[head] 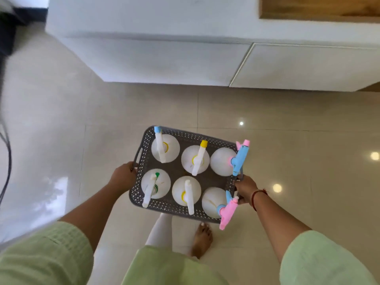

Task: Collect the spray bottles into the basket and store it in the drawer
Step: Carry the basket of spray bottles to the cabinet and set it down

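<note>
I hold a grey perforated basket (144, 145) level above the floor. My left hand (123, 176) grips its left handle and my right hand (245, 189) grips its right handle. Several white spray bottles stand upright inside in two rows. Among them are a bottle with a blue and pink trigger (222, 160) at the far right, a bottle with a pink trigger (211, 201) at the near right, and a bottle with a yellow nozzle (194, 159) in the far middle. Ahead, the white cabinet's drawer fronts (308, 66) are closed.
The white cabinet (156, 58) juts out over the glossy tiled floor (267, 112) ahead of me. A wooden niche (320, 7) shows at the top right. Dark cables (6, 153) hang at the left edge. My bare foot (202, 239) stands under the basket.
</note>
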Action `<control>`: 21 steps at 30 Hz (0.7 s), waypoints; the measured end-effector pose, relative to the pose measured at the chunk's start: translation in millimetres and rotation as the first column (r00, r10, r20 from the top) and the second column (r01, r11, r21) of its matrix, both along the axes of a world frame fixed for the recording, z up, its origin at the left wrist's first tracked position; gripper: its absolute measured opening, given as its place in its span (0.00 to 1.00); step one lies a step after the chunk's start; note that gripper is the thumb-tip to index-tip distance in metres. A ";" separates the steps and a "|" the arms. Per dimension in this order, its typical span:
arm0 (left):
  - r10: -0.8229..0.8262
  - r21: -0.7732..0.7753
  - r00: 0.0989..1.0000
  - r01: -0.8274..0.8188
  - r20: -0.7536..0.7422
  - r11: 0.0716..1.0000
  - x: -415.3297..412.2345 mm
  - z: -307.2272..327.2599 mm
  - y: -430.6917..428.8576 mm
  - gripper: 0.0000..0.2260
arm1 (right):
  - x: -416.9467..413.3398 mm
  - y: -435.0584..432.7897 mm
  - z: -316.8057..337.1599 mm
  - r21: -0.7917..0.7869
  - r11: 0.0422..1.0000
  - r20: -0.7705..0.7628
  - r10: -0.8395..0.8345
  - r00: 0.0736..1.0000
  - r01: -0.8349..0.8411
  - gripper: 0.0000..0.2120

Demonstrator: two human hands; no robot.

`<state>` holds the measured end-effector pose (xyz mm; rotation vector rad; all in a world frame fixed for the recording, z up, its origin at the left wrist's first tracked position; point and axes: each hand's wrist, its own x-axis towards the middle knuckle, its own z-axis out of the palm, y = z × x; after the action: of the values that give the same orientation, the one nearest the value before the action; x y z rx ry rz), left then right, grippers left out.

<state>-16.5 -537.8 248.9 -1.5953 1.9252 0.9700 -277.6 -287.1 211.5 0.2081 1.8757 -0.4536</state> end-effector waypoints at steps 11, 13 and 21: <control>-0.312 0.044 0.950 0.312 0.005 0.949 -134.7 -23.8 -34.0 0.16 | -43.2 37.6 -5.0 0.050 0.959 -0.038 -0.277 0.960 0.279 0.04; -0.348 0.042 0.937 0.347 0.018 0.937 -155.6 -31.3 -33.4 0.16 | -51.5 44.1 -9.5 0.046 0.947 -0.040 -0.315 0.948 0.317 0.06; -0.562 0.032 0.827 0.561 0.030 0.827 -249.7 -57.0 -16.8 0.15 | -76.9 85.2 -35.8 0.032 0.869 -0.024 -0.494 0.869 0.494 0.06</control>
<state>-266.1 -554.6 191.9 -0.9172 2.1587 0.6923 -354.5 -201.8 175.7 0.7250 1.8373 -0.7698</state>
